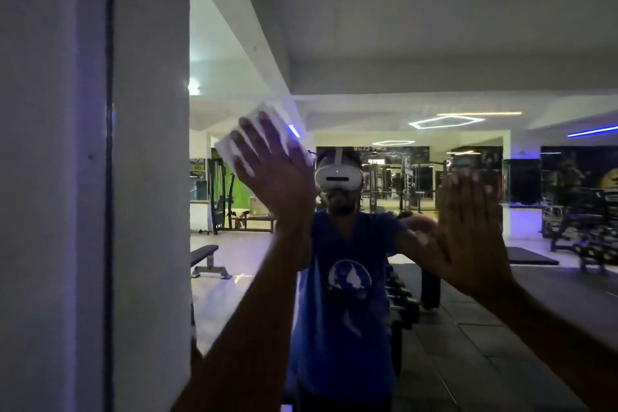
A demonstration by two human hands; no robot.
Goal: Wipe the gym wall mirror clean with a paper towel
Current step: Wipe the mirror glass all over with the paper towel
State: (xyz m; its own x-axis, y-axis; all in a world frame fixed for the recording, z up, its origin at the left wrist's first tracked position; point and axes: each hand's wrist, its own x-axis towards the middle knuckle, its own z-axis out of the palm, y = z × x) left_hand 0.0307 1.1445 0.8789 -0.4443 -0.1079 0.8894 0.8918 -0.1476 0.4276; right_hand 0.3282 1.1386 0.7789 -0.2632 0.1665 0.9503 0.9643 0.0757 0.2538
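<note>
From the head camera, the person stands close to the wall mirror (pixel 384 43), which fills most of the view to the right of a pale wall edge (pixel 50 177). Both arms reach up and forward to the glass.

The left hand (pixel 271 170) has its fingers straight and spread, tilted up to the left, and lies flat over a white paper towel (pixel 234 140), pressing it against the mirror. The towel shows past the fingertips and between the fingers, high on the left part of the glass, near the mirror's left edge. The hand is a little blurred.

The right hand (pixel 475 231) is also spread, fingers straight and pointing up, palm toward the mirror at about head height; it holds nothing. I cannot tell for certain whether the palm touches the glass.

In the reflection the person wears a white headset (pixel 338 177) and a blue T-shirt (pixel 344 311). Behind them the mirror shows a weight bench (pixel 204 256), a row of dumbbells (pixel 401 298), gym machines (pixel 582 227) and a hexagonal ceiling light (pixel 444 121).
</note>
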